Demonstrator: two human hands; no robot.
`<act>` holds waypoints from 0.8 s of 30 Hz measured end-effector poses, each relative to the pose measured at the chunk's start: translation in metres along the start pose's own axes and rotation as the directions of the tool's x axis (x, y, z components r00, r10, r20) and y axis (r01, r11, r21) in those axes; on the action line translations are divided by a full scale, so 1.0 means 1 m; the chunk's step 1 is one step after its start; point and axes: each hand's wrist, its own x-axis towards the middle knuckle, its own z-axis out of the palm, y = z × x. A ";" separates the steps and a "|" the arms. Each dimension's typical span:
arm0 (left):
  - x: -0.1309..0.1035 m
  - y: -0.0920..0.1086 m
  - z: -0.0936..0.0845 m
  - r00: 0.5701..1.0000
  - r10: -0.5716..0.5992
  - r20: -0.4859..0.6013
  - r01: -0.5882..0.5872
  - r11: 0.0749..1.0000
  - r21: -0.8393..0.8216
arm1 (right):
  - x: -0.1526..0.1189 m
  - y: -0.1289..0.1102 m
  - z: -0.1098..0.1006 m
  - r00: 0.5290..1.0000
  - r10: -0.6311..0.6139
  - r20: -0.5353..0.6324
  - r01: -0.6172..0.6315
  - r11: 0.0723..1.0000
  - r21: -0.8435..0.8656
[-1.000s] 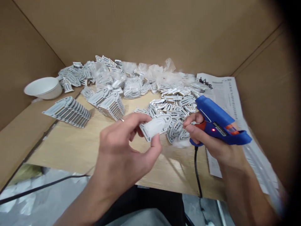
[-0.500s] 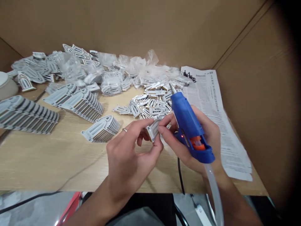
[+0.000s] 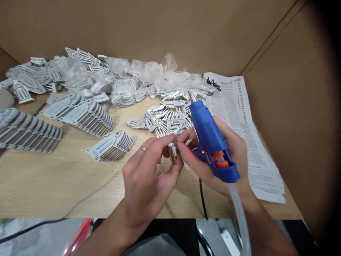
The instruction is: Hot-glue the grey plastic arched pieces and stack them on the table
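Observation:
A small white-and-gold arch piece (image 3: 173, 152) is pinched between the fingertips of my left hand (image 3: 151, 174), its gold edge turned up. My right hand (image 3: 226, 160) carries a blue glue gun (image 3: 209, 137), nozzle pointing up and away, a red light lit on its side. Thumb and forefinger of that hand also touch the piece's right side. Just beyond my fingertips lies a loose heap of similar arch pieces (image 3: 177, 122). A short stack of nested arch pieces (image 3: 112, 145) leans to the left of my left hand.
More nested rows (image 3: 29, 131) stand at the left. Plastic-bagged pieces (image 3: 122, 92) line the back beside a cardboard wall (image 3: 149, 28). Printed paper sheets (image 3: 237, 110) cover the table's right side. A black cable (image 3: 203, 199) hangs over the front edge.
The held piece has been turned so its gold edge shows instead of its face. The glue gun has shifted slightly left, and the view has moved a little.

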 end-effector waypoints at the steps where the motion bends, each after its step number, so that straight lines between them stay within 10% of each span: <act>1: 0.001 0.000 0.000 1.000 0.009 0.004 -0.009 1.000 0.006 | 0.000 0.000 0.000 1.000 -0.002 -0.001 0.002 1.000 -0.003; 17: 0.001 0.003 -0.002 1.000 0.019 0.010 -0.020 0.997 0.072 | 0.002 0.000 -0.001 0.998 0.051 0.021 -0.052 0.998 0.036; 24: -0.004 0.001 -0.010 0.987 -0.159 -0.018 0.159 0.987 0.013 | 0.012 0.008 -0.014 0.973 0.033 -0.227 -0.059 0.992 -0.110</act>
